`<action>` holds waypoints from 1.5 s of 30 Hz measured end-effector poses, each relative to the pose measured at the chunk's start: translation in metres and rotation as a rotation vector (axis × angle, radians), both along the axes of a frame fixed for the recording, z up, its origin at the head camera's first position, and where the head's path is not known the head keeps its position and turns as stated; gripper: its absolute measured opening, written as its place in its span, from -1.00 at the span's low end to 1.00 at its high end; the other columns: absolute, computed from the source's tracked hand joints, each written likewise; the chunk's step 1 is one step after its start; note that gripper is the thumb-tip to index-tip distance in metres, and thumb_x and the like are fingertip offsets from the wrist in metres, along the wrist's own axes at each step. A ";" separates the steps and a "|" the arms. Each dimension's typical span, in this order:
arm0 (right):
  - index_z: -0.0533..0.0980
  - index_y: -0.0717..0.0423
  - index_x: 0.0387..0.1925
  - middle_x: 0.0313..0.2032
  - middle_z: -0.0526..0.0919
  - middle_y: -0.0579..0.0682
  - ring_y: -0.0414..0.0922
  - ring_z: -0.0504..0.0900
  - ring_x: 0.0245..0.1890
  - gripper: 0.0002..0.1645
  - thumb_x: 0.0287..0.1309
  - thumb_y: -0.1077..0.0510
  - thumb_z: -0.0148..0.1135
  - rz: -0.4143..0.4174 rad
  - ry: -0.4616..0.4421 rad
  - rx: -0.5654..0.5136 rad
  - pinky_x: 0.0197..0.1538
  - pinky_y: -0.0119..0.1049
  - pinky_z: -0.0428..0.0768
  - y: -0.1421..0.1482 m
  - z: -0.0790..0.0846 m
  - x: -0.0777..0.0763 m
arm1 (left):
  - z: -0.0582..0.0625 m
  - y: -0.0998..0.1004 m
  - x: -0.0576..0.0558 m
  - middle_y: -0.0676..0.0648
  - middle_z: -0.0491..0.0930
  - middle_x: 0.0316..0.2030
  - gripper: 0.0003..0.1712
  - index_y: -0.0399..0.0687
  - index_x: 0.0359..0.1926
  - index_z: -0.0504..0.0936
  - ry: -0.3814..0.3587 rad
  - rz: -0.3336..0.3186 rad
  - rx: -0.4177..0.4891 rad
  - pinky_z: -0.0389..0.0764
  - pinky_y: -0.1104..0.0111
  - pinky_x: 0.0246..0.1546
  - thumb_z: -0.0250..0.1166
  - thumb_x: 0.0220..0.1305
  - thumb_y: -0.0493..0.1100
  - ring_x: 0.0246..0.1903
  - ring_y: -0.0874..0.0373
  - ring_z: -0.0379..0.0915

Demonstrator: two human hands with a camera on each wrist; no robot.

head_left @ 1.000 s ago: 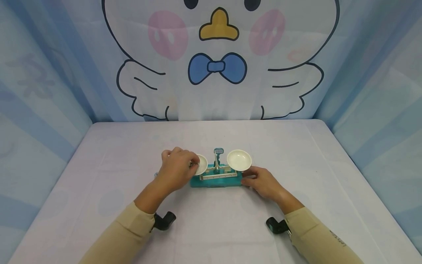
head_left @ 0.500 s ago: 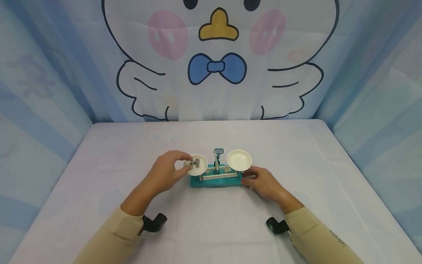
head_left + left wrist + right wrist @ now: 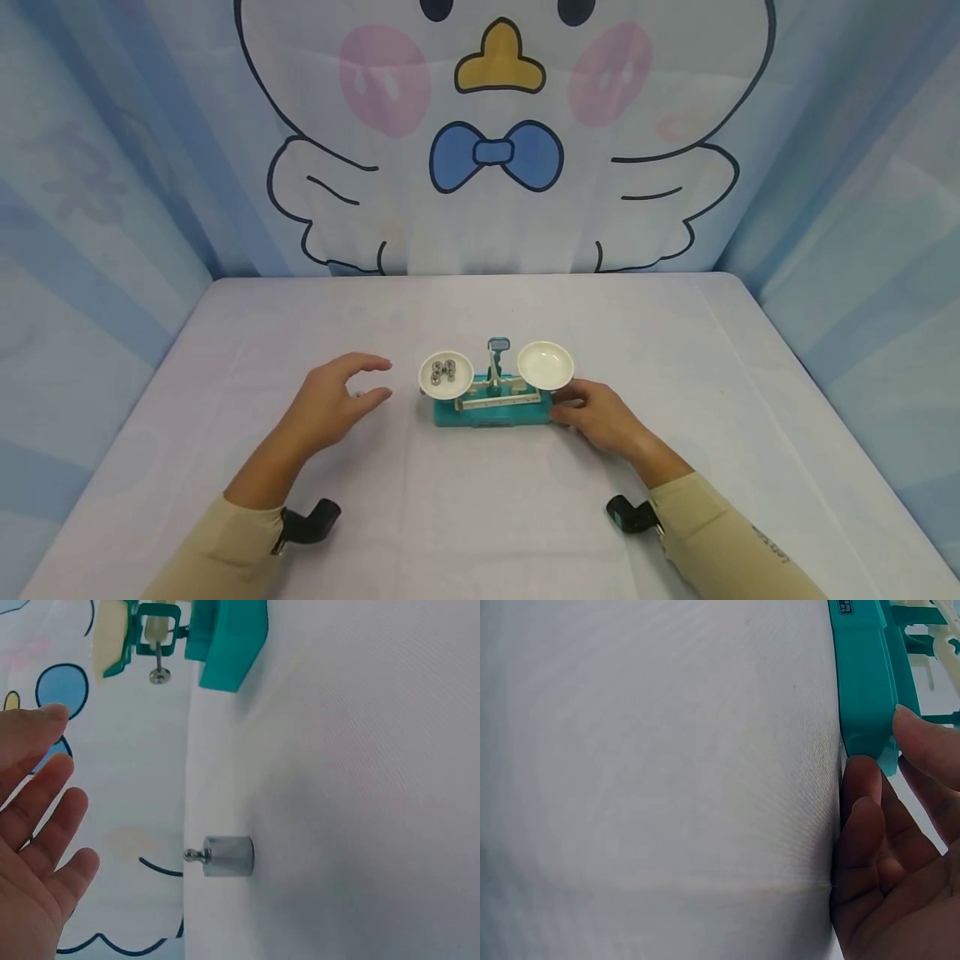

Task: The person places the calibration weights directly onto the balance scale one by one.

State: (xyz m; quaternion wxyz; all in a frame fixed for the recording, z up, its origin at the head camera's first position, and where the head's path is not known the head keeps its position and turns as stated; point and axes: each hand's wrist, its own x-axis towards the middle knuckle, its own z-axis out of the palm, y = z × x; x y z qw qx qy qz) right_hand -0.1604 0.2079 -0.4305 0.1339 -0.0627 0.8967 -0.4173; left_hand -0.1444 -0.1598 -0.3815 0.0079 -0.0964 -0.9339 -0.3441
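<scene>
A small teal balance scale [image 3: 492, 414] with two white pans stands on the table. Several small shiny metal weights lie in its left pan [image 3: 428, 384]; the right pan [image 3: 545, 365] sits higher and holds nothing. Left of the scale, my left hand [image 3: 326, 408] is in the air, thumb and fingers spread apart, holding nothing. A silver cylindrical weight with a knob [image 3: 229, 856] stands on the table in the left wrist view, mostly hidden behind that hand in the head view. With thumb and fingers, my right hand [image 3: 597, 417] grips the right end of the teal base [image 3: 866, 682].
A white cloth covers the table [image 3: 480, 517], whose back edge meets a curtain with a cartoon bird [image 3: 495, 225]. Blue patterned curtains [image 3: 90, 250] hang on both sides. A black wrist camera [image 3: 311, 523] sits at each sleeve cuff.
My left hand has let go of metal weights in the left pan and drawn back to the left, its fingers opening. The right hand has stayed on the base.
</scene>
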 end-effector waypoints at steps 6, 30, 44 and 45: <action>0.55 0.28 0.13 0.08 0.64 0.15 0.07 0.62 0.01 -0.55 0.25 0.16 0.30 -0.007 -0.007 -0.003 -0.08 -0.13 0.65 0.000 0.001 0.000 | -0.008 -0.016 0.003 -0.23 0.53 0.22 -0.52 -0.14 0.21 0.59 -0.068 0.046 -0.028 0.35 -0.13 0.24 0.38 0.29 -0.17 0.29 -0.22 0.33; 0.55 0.28 0.14 0.10 0.63 0.16 0.10 0.61 0.04 -0.55 0.26 0.16 0.29 0.005 -0.002 -0.008 -0.07 -0.13 0.65 0.000 0.001 0.000 | -0.038 -0.026 -0.007 -0.25 0.62 0.05 -0.62 -0.19 0.13 0.64 -0.157 0.063 -0.111 0.50 -0.06 0.11 0.33 0.30 -0.28 0.07 -0.18 0.52; 0.54 0.27 0.14 0.09 0.63 0.16 0.09 0.62 0.04 -0.54 0.26 0.15 0.29 -0.002 -0.008 -0.002 -0.07 -0.12 0.65 0.000 0.001 0.000 | -0.043 -0.022 -0.010 -0.20 0.67 -0.13 -0.70 -0.28 0.03 0.66 -0.140 0.076 -0.139 0.57 0.03 -0.03 0.31 0.26 -0.39 -0.10 -0.09 0.57; 0.54 0.27 0.14 0.09 0.63 0.15 0.09 0.62 0.03 -0.54 0.26 0.15 0.29 -0.003 -0.009 -0.001 -0.08 -0.13 0.65 -0.001 0.001 0.000 | -0.043 -0.022 -0.011 -0.19 0.67 -0.13 -0.69 -0.28 0.03 0.66 -0.139 0.074 -0.141 0.57 0.03 -0.03 0.31 0.26 -0.39 -0.10 -0.08 0.57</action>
